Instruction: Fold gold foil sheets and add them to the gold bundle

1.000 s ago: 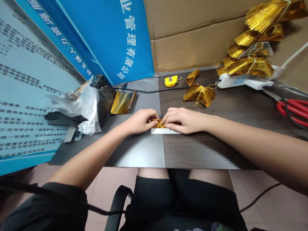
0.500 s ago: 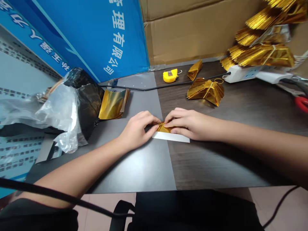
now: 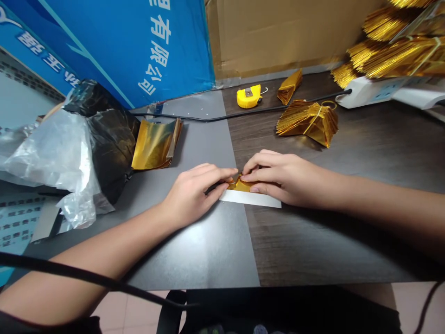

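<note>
A sheet of gold foil paper (image 3: 242,185) lies on the table between my hands, with a white strip (image 3: 252,198) along its near side. My left hand (image 3: 200,188) grips the paper's left end, thumb in front and fingers behind. On the right part, my right hand (image 3: 274,177) pinches the paper with curled fingers and the thumb at the near side. The paper's middle bulges up between the fingertips. My fingers cover both its ends.
A stack of gold sheets (image 3: 155,144) stands left, beside a black plastic bag (image 3: 113,148). Behind my right hand lie a banded gold bundle (image 3: 308,121), a folded gold piece (image 3: 289,87) and a yellow tape measure (image 3: 248,96). A black cable (image 3: 208,119) crosses the table near a white power strip (image 3: 365,93).
The view has shifted and come slightly closer. My left fingers have straightened over the paper, and a little more gold shows between my fingertips. Both hands keep hold of it.
</note>
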`<state>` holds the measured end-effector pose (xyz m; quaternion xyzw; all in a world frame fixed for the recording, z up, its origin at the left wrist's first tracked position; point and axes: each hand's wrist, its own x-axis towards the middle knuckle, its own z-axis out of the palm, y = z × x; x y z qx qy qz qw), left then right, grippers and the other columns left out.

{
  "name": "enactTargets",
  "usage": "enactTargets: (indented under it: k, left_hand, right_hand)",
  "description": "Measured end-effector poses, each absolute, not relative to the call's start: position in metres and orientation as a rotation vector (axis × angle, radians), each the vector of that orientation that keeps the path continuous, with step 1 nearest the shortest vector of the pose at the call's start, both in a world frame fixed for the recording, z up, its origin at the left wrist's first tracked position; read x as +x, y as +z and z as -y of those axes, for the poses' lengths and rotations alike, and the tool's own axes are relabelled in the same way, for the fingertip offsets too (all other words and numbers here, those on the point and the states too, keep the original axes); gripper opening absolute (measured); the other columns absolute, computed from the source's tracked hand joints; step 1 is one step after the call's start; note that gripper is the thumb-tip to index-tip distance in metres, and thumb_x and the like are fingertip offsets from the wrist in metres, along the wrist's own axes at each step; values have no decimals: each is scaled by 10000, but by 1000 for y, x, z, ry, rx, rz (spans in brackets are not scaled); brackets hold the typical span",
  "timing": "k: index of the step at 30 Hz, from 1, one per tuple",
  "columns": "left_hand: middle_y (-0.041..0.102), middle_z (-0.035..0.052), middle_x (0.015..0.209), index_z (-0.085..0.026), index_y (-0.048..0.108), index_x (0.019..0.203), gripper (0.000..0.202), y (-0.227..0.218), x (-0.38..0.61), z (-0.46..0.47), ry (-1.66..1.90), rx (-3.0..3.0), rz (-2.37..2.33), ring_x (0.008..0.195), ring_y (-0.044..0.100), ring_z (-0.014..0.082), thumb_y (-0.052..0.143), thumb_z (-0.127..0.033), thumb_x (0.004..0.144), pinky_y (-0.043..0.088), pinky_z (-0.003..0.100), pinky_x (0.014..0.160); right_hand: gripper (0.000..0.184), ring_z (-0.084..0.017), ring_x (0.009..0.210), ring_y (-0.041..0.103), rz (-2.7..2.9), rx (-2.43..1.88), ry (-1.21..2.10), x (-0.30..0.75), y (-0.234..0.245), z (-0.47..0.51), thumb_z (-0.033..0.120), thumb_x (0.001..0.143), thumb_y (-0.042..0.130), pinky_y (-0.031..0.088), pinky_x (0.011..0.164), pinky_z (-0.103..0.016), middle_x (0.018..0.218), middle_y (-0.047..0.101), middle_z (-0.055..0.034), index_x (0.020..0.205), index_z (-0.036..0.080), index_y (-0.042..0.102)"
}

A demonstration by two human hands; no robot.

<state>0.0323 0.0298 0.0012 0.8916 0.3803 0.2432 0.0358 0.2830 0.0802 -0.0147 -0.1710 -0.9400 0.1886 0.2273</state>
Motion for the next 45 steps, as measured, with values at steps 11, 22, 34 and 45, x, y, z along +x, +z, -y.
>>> enactTargets:
  k: [11, 22, 34, 45]
  left_hand:
    - [776, -10, 942, -192, 715, 1064, 178, 4, 25, -33, 674, 2911, -879, 857, 677, 45, 632, -162, 909, 540, 162, 808]
    - [772, -7, 1058, -212, 678, 1130, 230, 1, 23, -32, 652, 2961, -818, 953, 680, 68, 590, -154, 925, 561, 197, 870]
    - [724, -22, 864, -190, 730, 993, 134, 5, 30, -29, 649, 2762, -1229, 790, 665, 46, 652, -230, 891, 543, 160, 738]
    - [711, -26, 851, -224, 747, 969, 112, 2, 25, -30, 669, 2959, -1088, 782, 648, 40, 661, -221, 897, 528, 149, 728]
  right_hand:
    - [202, -188, 889, 646, 2562, -546, 532, 284, -10, -77, 242, 995, 567, 520, 816, -318, 980, 713, -88, 1016, 174, 756]
    - [254, -203, 937, 635, 2590, -582, 486, 282, -10, -74, 257, 1011, 531, 521, 852, -342, 1028, 706, -93, 1111, 189, 754]
    - [269, -208, 950, 651, 2559, -598, 534, 282, -13, -75, 263, 993, 544, 544, 864, -347, 1057, 684, -105, 1120, 193, 771]
    - [309, -218, 978, 635, 2586, -658, 542, 282, -12, -73, 279, 992, 529, 547, 874, -366, 1090, 669, -115, 1191, 214, 756]
